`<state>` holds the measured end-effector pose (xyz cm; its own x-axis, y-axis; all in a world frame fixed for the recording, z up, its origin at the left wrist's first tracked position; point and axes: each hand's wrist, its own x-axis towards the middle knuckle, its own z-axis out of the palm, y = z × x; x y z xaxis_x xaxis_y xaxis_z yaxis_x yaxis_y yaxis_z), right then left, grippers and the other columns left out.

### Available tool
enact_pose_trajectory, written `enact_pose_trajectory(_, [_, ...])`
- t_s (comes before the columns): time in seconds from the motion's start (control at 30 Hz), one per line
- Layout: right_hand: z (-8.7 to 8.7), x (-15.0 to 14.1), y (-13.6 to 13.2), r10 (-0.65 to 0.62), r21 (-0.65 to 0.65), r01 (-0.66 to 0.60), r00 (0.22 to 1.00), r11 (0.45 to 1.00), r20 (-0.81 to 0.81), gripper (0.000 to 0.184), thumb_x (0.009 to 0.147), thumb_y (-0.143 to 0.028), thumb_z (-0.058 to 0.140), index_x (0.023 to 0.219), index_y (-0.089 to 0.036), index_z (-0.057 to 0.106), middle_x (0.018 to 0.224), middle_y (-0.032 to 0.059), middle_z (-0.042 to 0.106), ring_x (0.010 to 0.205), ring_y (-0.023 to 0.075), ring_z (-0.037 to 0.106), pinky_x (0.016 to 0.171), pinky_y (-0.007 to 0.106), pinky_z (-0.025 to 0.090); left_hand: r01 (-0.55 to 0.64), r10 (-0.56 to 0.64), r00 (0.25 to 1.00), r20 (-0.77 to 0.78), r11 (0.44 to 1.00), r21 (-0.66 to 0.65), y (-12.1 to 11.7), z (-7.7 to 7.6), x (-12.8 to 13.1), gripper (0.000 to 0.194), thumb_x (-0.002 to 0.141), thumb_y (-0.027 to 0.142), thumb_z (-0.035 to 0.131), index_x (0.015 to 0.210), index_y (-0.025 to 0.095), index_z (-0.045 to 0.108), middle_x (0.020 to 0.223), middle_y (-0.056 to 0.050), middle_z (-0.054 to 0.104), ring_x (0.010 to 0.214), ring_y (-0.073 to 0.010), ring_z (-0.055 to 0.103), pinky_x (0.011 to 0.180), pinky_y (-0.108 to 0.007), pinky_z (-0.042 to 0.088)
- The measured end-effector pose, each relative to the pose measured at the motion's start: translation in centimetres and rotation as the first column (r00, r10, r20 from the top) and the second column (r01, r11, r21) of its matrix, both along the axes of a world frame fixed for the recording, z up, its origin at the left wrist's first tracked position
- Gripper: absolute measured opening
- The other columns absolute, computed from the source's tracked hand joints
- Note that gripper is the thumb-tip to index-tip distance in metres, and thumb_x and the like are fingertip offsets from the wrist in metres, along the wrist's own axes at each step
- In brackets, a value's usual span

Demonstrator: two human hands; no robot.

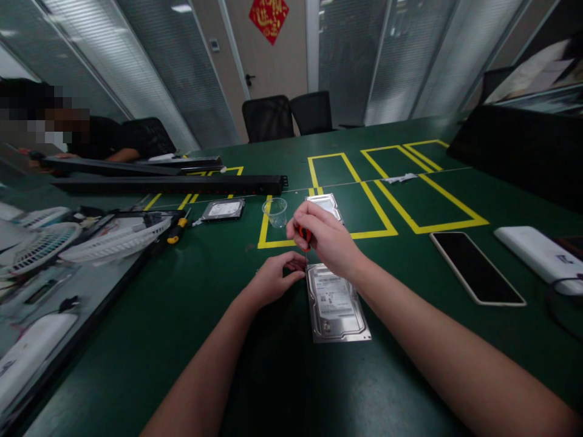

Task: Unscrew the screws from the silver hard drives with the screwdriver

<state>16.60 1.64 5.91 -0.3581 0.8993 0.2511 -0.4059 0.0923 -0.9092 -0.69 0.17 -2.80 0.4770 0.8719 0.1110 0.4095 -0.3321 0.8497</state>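
A silver hard drive [336, 303] lies flat on the green table [182, 315] just in front of me. My right hand [324, 237] is closed around a red-handled screwdriver [304, 235], held upright over the drive's far left corner. My left hand [273, 280] rests on the table with its fingers curled, touching the drive's left far edge; what it pinches, if anything, is hidden. A clear plastic cup [275, 212] stands just beyond my hands. Behind my right hand a second hard drive [328, 204] is partly hidden.
A third hard drive [223, 210] and a yellow-handled screwdriver [177, 230] lie at the left. White fan grilles [113, 238] sit at the far left, near a long black bar [173, 183]. A phone [476, 267] and white power bank [537, 255] lie right. Another person sits far left.
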Motion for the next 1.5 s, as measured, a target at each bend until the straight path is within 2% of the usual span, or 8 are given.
enact_pose_trajectory(0.47, [1.4, 0.5, -0.5, -0.013, 0.045, 0.014, 1.000, 0.999, -0.025, 0.021, 0.098, -0.032, 0.061, 0.080, -0.023, 0.053, 0.076, -0.0015, 0.065, 0.056, 0.0103, 0.044, 0.054, 0.029, 0.030, 0.006, -0.006, 1.000, -0.009, 1.000, -0.022, -0.1, 0.4, 0.2, 0.023, 0.091, 0.014, 0.072, 0.115, 0.016, 0.072, 0.109, -0.008, 0.079, 0.097, -0.0206, 0.074, 0.092, -0.034, 0.059])
enact_pose_trajectory(0.6, [3.0, 1.3, -0.9, -0.037, 0.099, 0.043, 0.998, 0.994, -0.052, 0.021, 0.100, -0.029, 0.059, 0.081, -0.023, 0.053, 0.076, -0.0010, 0.064, 0.055, 0.0102, 0.045, 0.054, 0.028, 0.031, -0.110, 0.121, 0.989, -0.084, 0.985, 0.130, 0.0, 2.1, -1.5, 0.021, 0.097, 0.020, 0.067, 0.117, 0.018, 0.071, 0.113, -0.008, 0.078, 0.100, -0.0217, 0.072, 0.094, -0.036, 0.056])
enact_pose_trajectory(0.77, [5.4, 3.0, -1.5, -0.075, 0.200, 0.077, 0.997, 0.977, -0.018, 0.023, 0.102, -0.029, 0.059, 0.081, -0.022, 0.052, 0.077, -0.0007, 0.064, 0.054, 0.0097, 0.046, 0.053, 0.028, 0.032, -0.254, 0.395, 0.837, -0.379, 0.894, 0.369, 0.1, 5.0, -6.3, 0.016, 0.102, 0.027, 0.058, 0.106, 0.019, 0.071, 0.105, -0.008, 0.071, 0.096, -0.0244, 0.066, 0.089, -0.038, 0.051])
enact_pose_trajectory(0.97, [7.5, 6.1, -2.9, -0.301, 0.459, 0.091, 0.862, 0.884, 0.408, 0.029, 0.106, -0.036, 0.062, 0.082, -0.020, 0.058, 0.073, -0.0013, 0.057, 0.058, 0.0100, 0.047, 0.053, 0.028, 0.032, -0.281, 0.282, 0.710, -0.645, 0.954, 0.108, -0.3, 5.6, -8.8, 0.013, 0.098, 0.028, 0.061, 0.098, 0.020, 0.072, 0.101, -0.007, 0.073, 0.091, -0.0249, 0.068, 0.078, -0.034, 0.048])
enact_pose_trajectory(1.07, [6.1, 7.4, -3.7, -0.540, 0.631, 0.113, 0.645, 0.767, 0.541, 0.028, 0.106, -0.035, 0.060, 0.083, -0.020, 0.060, 0.068, -0.0024, 0.052, 0.059, 0.0117, 0.046, 0.054, 0.029, 0.031, -0.296, 0.257, 0.699, -0.668, 0.954, 0.057, -0.5, 5.3, -8.3, 0.016, 0.098, 0.033, 0.062, 0.095, 0.020, 0.072, 0.098, -0.007, 0.075, 0.088, -0.0243, 0.068, 0.073, -0.032, 0.046])
enact_pose_trajectory(1.17, [2.2, 9.0, -4.1, -0.747, 0.780, 0.128, 0.417, 0.612, 0.518, 0.023, 0.105, -0.029, 0.060, 0.084, -0.020, 0.058, 0.069, -0.0016, 0.053, 0.060, 0.0130, 0.048, 0.056, 0.030, 0.032, -0.325, 0.262, 0.676, -0.688, 0.945, 0.041, -0.5, 5.0, -7.5, 0.020, 0.099, 0.037, 0.062, 0.093, 0.020, 0.072, 0.098, -0.007, 0.075, 0.086, -0.0236, 0.068, 0.070, -0.031, 0.044])
enact_pose_trajectory(1.3, [-3.5, 11.2, -4.1, -0.890, 0.912, 0.098, 0.283, 0.399, 0.359, 0.024, 0.102, -0.022, 0.061, 0.079, -0.020, 0.053, 0.069, -0.0013, 0.050, 0.058, 0.0133, 0.047, 0.057, 0.031, 0.033, -0.343, 0.257, 0.651, -0.714, 0.939, 0.025, -0.4, 4.7, -6.5, 0.022, 0.098, 0.040, 0.063, 0.092, 0.020, 0.071, 0.098, -0.008, 0.076, 0.087, -0.0242, 0.069, 0.068, -0.031, 0.044])
enact_pose_trajectory(1.5, [-5.3, 11.4, -4.3, -0.866, 0.888, 0.136, 0.326, 0.439, 0.378, 0.027, 0.103, -0.018, 0.055, 0.077, -0.022, 0.050, 0.070, 0.0001, 0.051, 0.061, 0.0155, 0.049, 0.061, 0.033, 0.034, -0.347, 0.215, 0.645, -0.733, 0.937, -0.031, 0.4, 3.0, -7.3, 0.027, 0.099, 0.040, 0.052, 0.095, 0.020, 0.071, 0.099, -0.010, 0.077, 0.090, -0.0278, 0.072, 0.074, -0.035, 0.049])
